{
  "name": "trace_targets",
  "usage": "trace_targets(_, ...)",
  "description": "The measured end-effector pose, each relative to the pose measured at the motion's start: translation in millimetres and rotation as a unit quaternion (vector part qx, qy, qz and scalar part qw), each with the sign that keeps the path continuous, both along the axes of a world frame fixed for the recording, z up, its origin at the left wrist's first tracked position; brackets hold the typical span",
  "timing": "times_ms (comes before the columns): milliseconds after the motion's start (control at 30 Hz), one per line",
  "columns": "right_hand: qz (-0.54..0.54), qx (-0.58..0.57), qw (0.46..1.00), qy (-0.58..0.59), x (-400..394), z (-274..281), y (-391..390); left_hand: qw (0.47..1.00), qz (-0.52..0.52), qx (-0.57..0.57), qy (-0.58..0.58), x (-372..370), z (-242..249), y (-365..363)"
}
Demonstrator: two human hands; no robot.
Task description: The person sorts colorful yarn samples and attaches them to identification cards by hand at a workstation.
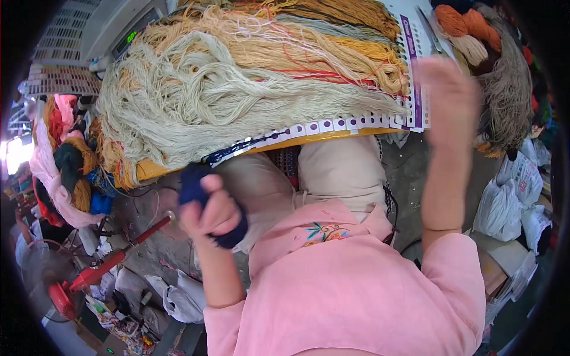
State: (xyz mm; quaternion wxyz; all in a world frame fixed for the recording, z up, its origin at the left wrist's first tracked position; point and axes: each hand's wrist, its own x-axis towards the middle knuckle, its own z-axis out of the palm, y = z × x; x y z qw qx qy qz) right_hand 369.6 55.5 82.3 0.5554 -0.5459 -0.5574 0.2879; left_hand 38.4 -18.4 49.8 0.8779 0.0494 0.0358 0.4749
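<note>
A dark blue skein of thread (228, 237) is wrapped in the fingers of my left hand (212, 210), just below the table's front edge. Motion blurs my right hand (445, 98), which is over the right end of the hole-punched card strip (326, 126); its fingers do not show clearly. Dark blue strands (228, 152) lie at the strip's left part, close to my left hand. A thick layer of pale grey-green thread (237, 98) covers much of the table, with beige thread (309, 50) behind it. Metal scissors (428, 28) rest beyond my right hand.
A device with a green display (131, 37) stands back left. Hanks of pink thread (50, 166) and other colours hang at left, above a red fan (65, 291). Orange balls (469, 25) and a grey-brown hank (507, 83) hang right, near white plastic bags (504, 204).
</note>
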Motion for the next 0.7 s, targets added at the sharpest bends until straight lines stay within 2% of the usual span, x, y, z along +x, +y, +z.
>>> trace_targets(33,0.178,-0.141,0.974,0.015,-26.2,-6.0,2.3,0.989,0.009,-0.053,0.138,14.5,3.2,4.5)
trace_targets(67,0.224,-0.147,0.963,0.027,-47.5,-26.9,0.0,0.965,0.018,-0.094,0.244,28.9,7.3,10.1)
trace_targets(133,0.253,-0.189,0.949,0.007,-70.6,-59.9,-6.0,0.901,0.022,-0.138,0.410,49.3,12.9,20.2)
trace_targets(233,0.246,-0.199,0.947,-0.051,-84.3,-80.2,-14.7,0.836,-0.011,-0.095,0.541,63.3,-6.8,27.4)
trace_targets(300,0.229,-0.185,0.952,-0.088,-86.9,-83.5,-15.1,0.802,-0.037,-0.066,0.593,71.9,-25.2,32.0)
trace_targets(433,0.238,-0.119,0.953,-0.143,-88.0,-86.4,-12.2,0.745,-0.074,-0.096,0.655,87.2,-39.6,46.1)
trace_targets(567,0.226,-0.143,0.947,-0.178,-91.1,-86.9,-12.2,0.754,-0.036,-0.068,0.653,88.8,-41.7,41.3)
trace_targets(700,0.240,-0.144,0.940,-0.197,-89.6,-85.4,-9.2,0.764,-0.041,-0.100,0.636,88.8,-41.4,39.4)
